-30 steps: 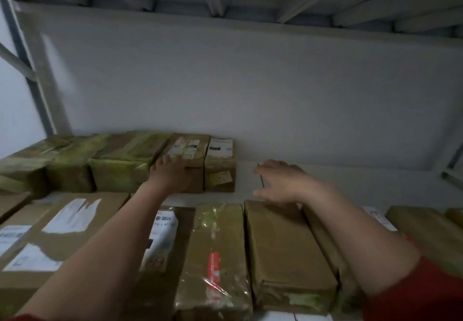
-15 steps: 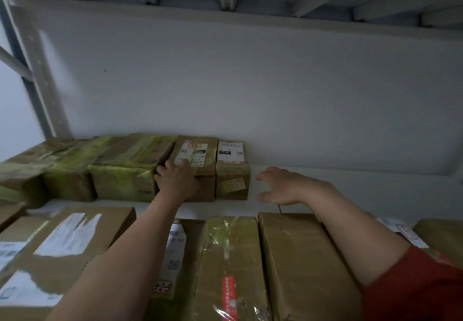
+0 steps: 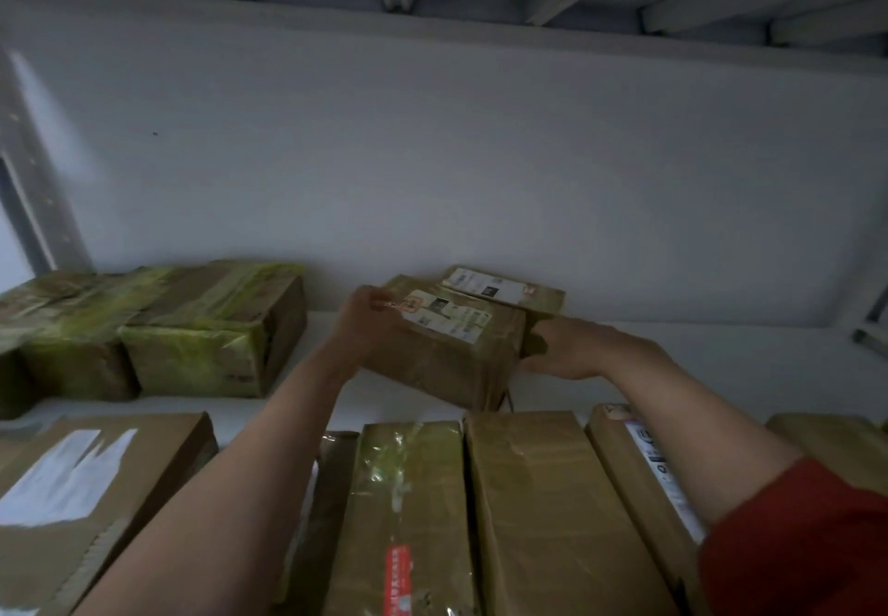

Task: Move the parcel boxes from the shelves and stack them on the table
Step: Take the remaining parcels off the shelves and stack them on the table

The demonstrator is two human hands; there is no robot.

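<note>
White shelf, back row: labelled parcel box, tilted, held between both hands. Left hand curls round its left end; right hand grips its right end. Second labelled box sits just behind. Front row: long boxes lie side by side.

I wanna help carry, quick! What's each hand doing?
Left hand: grips the labelled box, left side.
Right hand: holds its right end.

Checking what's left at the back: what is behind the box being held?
A smaller box with a white label lies behind it, near the wall. The held box covers its lower front, so its full size is hidden.
</note>
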